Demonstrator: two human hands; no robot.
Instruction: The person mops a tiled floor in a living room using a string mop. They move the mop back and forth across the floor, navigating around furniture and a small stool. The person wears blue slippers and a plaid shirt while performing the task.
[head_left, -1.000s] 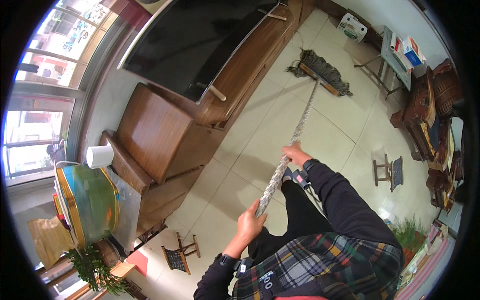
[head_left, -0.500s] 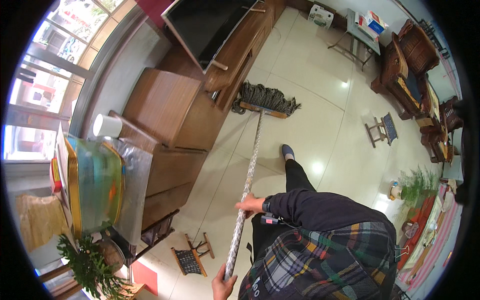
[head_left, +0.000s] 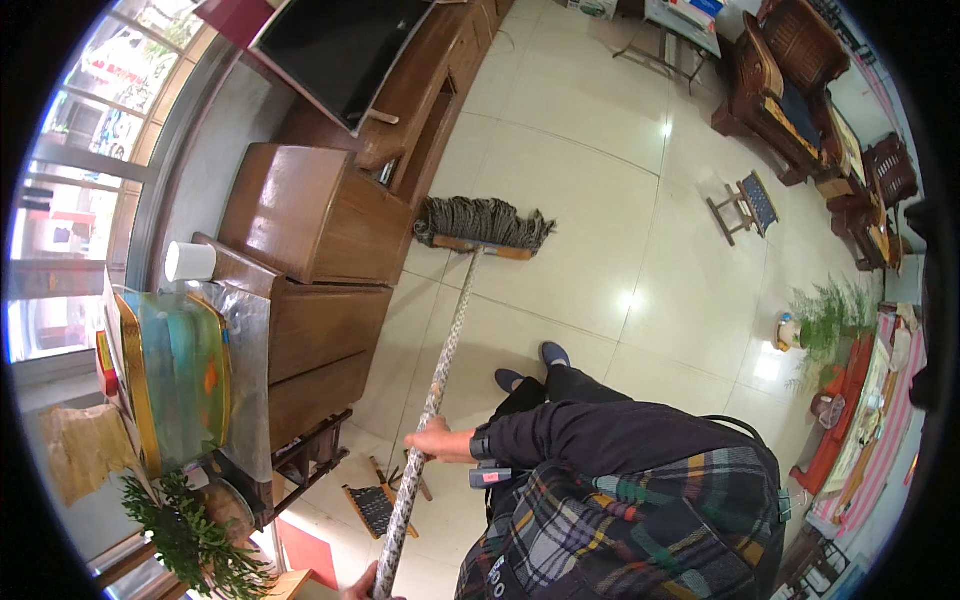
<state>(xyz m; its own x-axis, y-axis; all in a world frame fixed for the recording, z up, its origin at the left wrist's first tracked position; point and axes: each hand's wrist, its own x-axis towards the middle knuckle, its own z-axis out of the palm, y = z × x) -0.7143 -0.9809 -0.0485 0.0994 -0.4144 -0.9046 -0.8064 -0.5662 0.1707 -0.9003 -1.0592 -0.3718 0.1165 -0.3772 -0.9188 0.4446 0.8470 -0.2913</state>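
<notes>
Both of my hands are closed around the speckled grey-white pole of a string mop (head_left: 458, 325). My right hand (head_left: 440, 441), at the end of a dark sleeve with a black wristband, grips the pole partway down. Close to the pole's upper end is my left hand (head_left: 362, 588), partly cut off by the lower edge. The mop head (head_left: 487, 220), dark grey strings on a wooden bar, lies spread on the tiled floor beside the brown wooden cabinet (head_left: 365, 225). My two feet in dark slippers (head_left: 553, 354) stand close together to the right of the pole.
A folding stool (head_left: 372, 508) is partly behind the pole; another stool (head_left: 757, 203) stands at right. A television (head_left: 340, 55) rests on the cabinet, with a fish tank (head_left: 180, 370) at left. Carved wooden chairs (head_left: 790, 90) and a potted plant (head_left: 835, 320) line the right side.
The mop head has come back across the floor toward me, staying along the cabinet. A second foot now shows beside the first. My view has shifted, and my left hand is nearer the lower edge.
</notes>
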